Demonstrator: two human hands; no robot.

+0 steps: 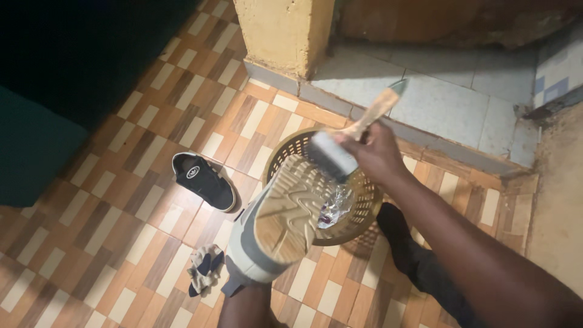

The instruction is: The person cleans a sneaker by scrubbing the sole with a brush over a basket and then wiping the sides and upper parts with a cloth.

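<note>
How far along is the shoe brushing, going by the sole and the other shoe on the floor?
In hand: the right hand holds a wooden-handled brush against the upturned sole of the grey shoe, above the woven basket. The left hand is hidden inside or beneath that shoe. The sole looks tan and dusty, so brushing seems unfinished. Left: the black shoe lies untouched on the tiled floor, near a crumpled cloth.

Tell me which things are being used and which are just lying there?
Being used: shoe with its sole up, brush in the right hand, basket underneath.
Lying about: black shoe, rag on the floor.
</note>
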